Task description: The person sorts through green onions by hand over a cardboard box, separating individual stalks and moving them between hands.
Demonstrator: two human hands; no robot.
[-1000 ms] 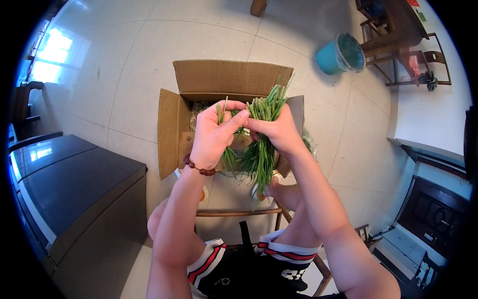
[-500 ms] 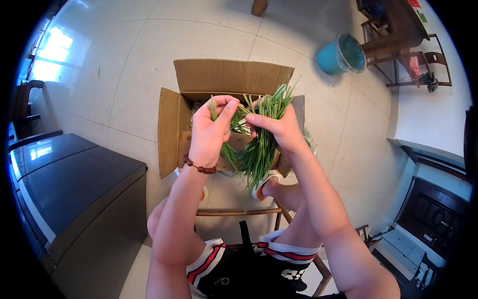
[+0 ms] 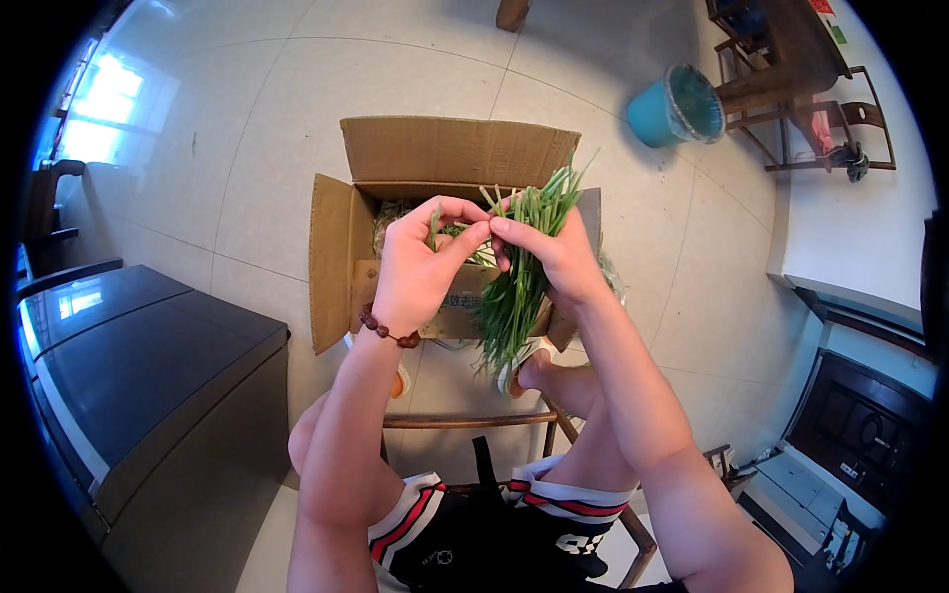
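A thick bunch of long green chives (image 3: pixel 519 296) hangs from my right hand (image 3: pixel 554 247), whose fingers are closed around its upper part. My left hand (image 3: pixel 423 255) is pinched shut, its thumb and forefinger meeting the right thumb at the bunch's left side. A short piece of chive (image 3: pixel 434 227) pokes out inside the left hand's curl; the rest of what it holds is hidden. Under both hands stands an open cardboard box (image 3: pixel 460 150), its flaps folded outward. More greens lie inside the box, partly covered by my hands.
A teal bin (image 3: pixel 660 114) with a plastic liner stands at the upper right beside wooden furniture (image 3: pixel 781 69). To the left is a dark glossy cabinet (image 3: pixel 148 366). A wooden stool rail (image 3: pixel 470 421) runs between my legs and the box.
My left hand has moved right, its fingertips now against my right thumb. The long strands that trailed below the left hand no longer show. The right hand keeps its grip on the bunch.
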